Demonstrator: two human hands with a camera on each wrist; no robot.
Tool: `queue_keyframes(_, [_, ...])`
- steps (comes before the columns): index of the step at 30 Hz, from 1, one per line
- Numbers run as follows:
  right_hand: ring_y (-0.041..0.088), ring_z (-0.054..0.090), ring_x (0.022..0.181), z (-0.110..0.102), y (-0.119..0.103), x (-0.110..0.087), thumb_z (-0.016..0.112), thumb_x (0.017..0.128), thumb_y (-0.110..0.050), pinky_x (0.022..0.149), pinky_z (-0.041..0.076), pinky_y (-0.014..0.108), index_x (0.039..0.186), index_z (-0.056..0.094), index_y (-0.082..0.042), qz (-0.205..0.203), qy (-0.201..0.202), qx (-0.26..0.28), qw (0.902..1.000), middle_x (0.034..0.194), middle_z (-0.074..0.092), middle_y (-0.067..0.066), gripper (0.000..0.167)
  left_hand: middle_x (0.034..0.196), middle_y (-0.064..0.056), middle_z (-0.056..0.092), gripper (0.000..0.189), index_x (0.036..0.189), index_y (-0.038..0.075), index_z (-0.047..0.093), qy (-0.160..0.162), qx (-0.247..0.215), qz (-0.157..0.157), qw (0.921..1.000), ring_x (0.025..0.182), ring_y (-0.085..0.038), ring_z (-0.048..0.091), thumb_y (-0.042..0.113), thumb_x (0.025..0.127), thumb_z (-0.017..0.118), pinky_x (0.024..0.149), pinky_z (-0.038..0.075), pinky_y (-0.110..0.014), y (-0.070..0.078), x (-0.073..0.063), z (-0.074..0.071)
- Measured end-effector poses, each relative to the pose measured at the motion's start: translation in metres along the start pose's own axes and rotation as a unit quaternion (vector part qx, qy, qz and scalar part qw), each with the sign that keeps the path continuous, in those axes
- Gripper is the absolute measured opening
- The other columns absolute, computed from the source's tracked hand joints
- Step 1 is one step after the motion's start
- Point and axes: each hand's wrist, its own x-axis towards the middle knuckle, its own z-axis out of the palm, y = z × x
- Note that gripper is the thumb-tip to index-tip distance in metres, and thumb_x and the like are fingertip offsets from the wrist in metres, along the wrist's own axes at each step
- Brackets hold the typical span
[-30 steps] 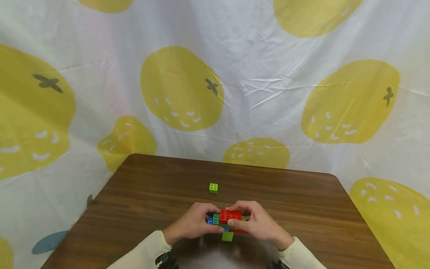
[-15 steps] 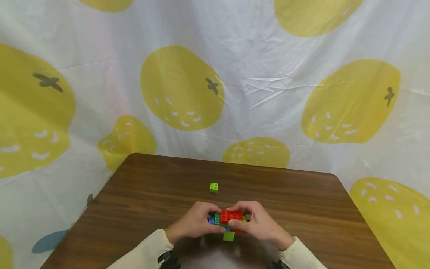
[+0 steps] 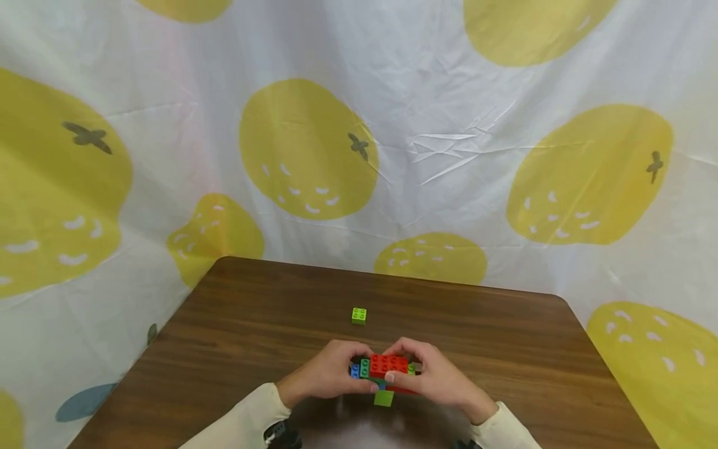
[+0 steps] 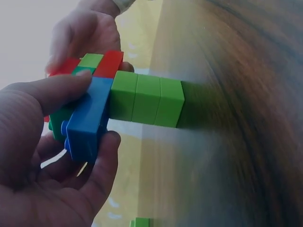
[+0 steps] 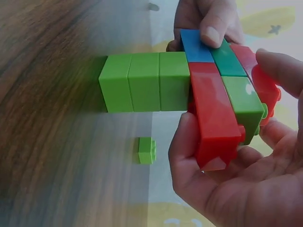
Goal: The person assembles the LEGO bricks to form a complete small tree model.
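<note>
Both hands hold one built block model between them. Its stem is a column of three lime green bricks (image 4: 147, 99) at the table top. Across the stem lie a blue brick (image 4: 92, 116) and a red brick (image 5: 215, 104). A dark green brick (image 5: 228, 61) and a lime brick (image 5: 243, 97) form the layer above. On top is a red brick (image 3: 388, 365) with its studs showing. My left hand (image 3: 331, 372) grips the blue and dark green end, thumb pressed on the side. My right hand (image 3: 440, 377) grips the red end, its thumb at the top red brick.
A loose lime green brick (image 3: 359, 316) stands on the brown wooden table (image 3: 269, 312), beyond the hands. Behind the table hangs a white cloth (image 3: 314, 249) with yellow fruit prints. Dark straps show at both wrists.
The hands keep the same grip on the model. In the head view the whole scene has shifted slightly right and down.
</note>
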Motion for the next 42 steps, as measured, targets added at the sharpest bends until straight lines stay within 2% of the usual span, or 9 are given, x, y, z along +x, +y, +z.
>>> queue_keyframes(3, [0.011, 0.068, 0.094, 0.000, 0.001, -0.002, 0.072, 0.102, -0.025, 0.079, 0.058, 0.029, 0.119, 0.069, -0.017, -0.004, 0.004, 0.002, 1.0000, 0.105, 0.073, 0.002, 0.019, 0.099, 0.012, 0.071, 0.037, 0.117, 0.020, 0.073, -0.013, -0.007, 0.003, 0.9999, 0.083, -0.001, 0.063, 0.035, 0.088, 0.087, 0.075, 0.055, -0.022, -0.002, 0.000, -0.002])
queue_keyframes(7, [0.010, 0.067, 0.092, 0.001, 0.002, -0.003, 0.074, 0.101, -0.026, 0.079, 0.058, 0.028, 0.119, 0.070, -0.017, -0.009, 0.009, -0.004, 0.9999, 0.103, 0.073, 0.001, 0.021, 0.113, 0.007, 0.073, 0.040, 0.127, 0.020, 0.070, -0.042, -0.043, -0.001, 0.9982, 0.096, -0.002, 0.068, 0.037, 0.093, 0.082, 0.084, 0.059, -0.023, -0.008, 0.002, -0.011])
queue_keyframes(11, [0.009, 0.068, 0.092, 0.002, 0.002, -0.004, 0.074, 0.101, -0.026, 0.078, 0.058, 0.027, 0.120, 0.069, -0.016, -0.014, 0.011, -0.004, 0.9998, 0.103, 0.073, 0.001, 0.022, 0.125, -0.006, 0.074, 0.042, 0.132, 0.011, 0.069, -0.049, -0.070, -0.003, 0.9963, 0.108, -0.009, 0.071, 0.036, 0.098, 0.076, 0.093, 0.058, -0.026, -0.021, 0.006, -0.026])
queue_keyframes(14, [0.009, 0.068, 0.092, 0.002, 0.002, -0.004, 0.074, 0.101, -0.026, 0.078, 0.059, 0.027, 0.121, 0.069, -0.015, -0.012, 0.007, 0.002, 0.9999, 0.103, 0.073, 0.002, 0.023, 0.123, -0.006, 0.074, 0.042, 0.130, 0.007, 0.069, -0.023, -0.047, -0.011, 0.9986, 0.111, -0.011, 0.069, 0.038, 0.101, 0.072, 0.096, 0.057, -0.029, -0.031, 0.009, -0.035])
queue_keyframes(20, [0.010, 0.069, 0.093, 0.002, 0.001, -0.004, 0.074, 0.101, -0.025, 0.079, 0.059, 0.028, 0.122, 0.069, -0.014, -0.004, 0.001, 0.011, 0.9999, 0.105, 0.073, 0.004, 0.024, 0.111, 0.005, 0.075, 0.034, 0.122, 0.014, 0.073, 0.044, 0.018, -0.044, 0.9979, 0.105, -0.012, 0.068, 0.040, 0.099, 0.074, 0.092, 0.058, -0.032, -0.046, 0.019, -0.043])
queue_keyframes(26, [0.010, 0.069, 0.091, 0.002, 0.001, -0.005, 0.073, 0.101, -0.023, 0.077, 0.059, 0.027, 0.123, 0.069, -0.013, -0.008, 0.003, 0.011, 0.9999, 0.105, 0.074, 0.005, 0.024, 0.109, -0.001, 0.075, 0.032, 0.120, 0.008, 0.073, 0.093, 0.038, -0.078, 0.9918, 0.100, -0.015, 0.069, 0.029, 0.096, 0.079, 0.089, 0.058, -0.035, -0.053, 0.034, -0.046])
queue_keyframes(31, [0.010, 0.069, 0.091, 0.002, 0.002, -0.006, 0.073, 0.101, -0.023, 0.075, 0.059, 0.027, 0.123, 0.069, -0.013, -0.003, 0.001, 0.015, 0.9999, 0.105, 0.074, 0.005, 0.025, 0.111, -0.007, 0.075, 0.036, 0.120, 0.007, 0.073, 0.128, 0.048, -0.098, 0.9857, 0.101, -0.020, 0.069, 0.024, 0.091, 0.084, 0.092, 0.058, -0.043, -0.060, 0.049, -0.045])
queue_keyframes(35, [0.011, 0.069, 0.091, 0.002, 0.004, -0.006, 0.073, 0.101, -0.023, 0.075, 0.059, 0.027, 0.124, 0.069, -0.013, -0.002, -0.001, 0.020, 0.9998, 0.106, 0.073, 0.005, 0.025, 0.116, -0.007, 0.074, 0.040, 0.122, 0.009, 0.072, 0.137, 0.062, -0.112, 0.9822, 0.107, -0.023, 0.068, 0.025, 0.088, 0.087, 0.098, 0.056, -0.047, -0.068, 0.063, -0.045])
queue_keyframes(42, [0.010, 0.069, 0.091, 0.001, 0.005, -0.006, 0.074, 0.101, -0.026, 0.075, 0.059, 0.028, 0.125, 0.069, -0.016, 0.000, 0.000, 0.013, 0.9999, 0.106, 0.074, 0.003, 0.026, 0.119, -0.008, 0.071, 0.045, 0.125, 0.011, 0.072, 0.116, 0.077, -0.139, 0.9805, 0.110, -0.025, 0.065, 0.025, 0.085, 0.090, 0.101, 0.054, -0.047, -0.077, 0.077, -0.045])
